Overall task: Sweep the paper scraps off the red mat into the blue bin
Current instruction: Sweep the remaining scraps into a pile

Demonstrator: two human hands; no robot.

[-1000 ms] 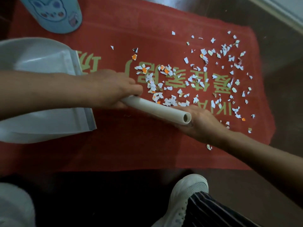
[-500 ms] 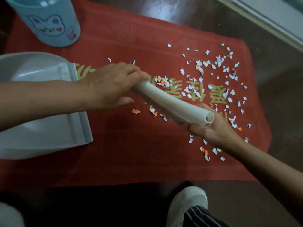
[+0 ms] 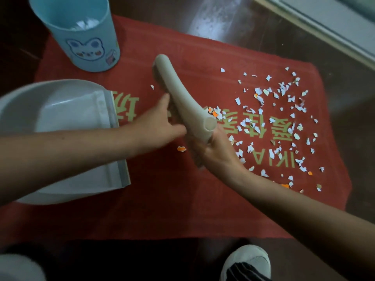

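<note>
The red mat lies on a dark floor, with white and orange paper scraps strewn over its right half. One orange scrap lies apart near the middle. The blue bin, with a bear sticker, stands on the mat's far left corner. My right hand grips the handle end of a white brush, which is lifted and points toward the bin. My left hand has its fingers stretched out against the brush's bristle side. A white dustpan lies on the mat's left, partly under my left forearm.
My white shoe stands on the floor at the mat's near edge. Shiny dark floor surrounds the mat, and a pale ledge runs along the far right.
The brush has swung up off the scraps, its head now pointing toward the bin. My left hand has released the handle and opened out beside the bristles. Some scraps were dragged toward the near side.
</note>
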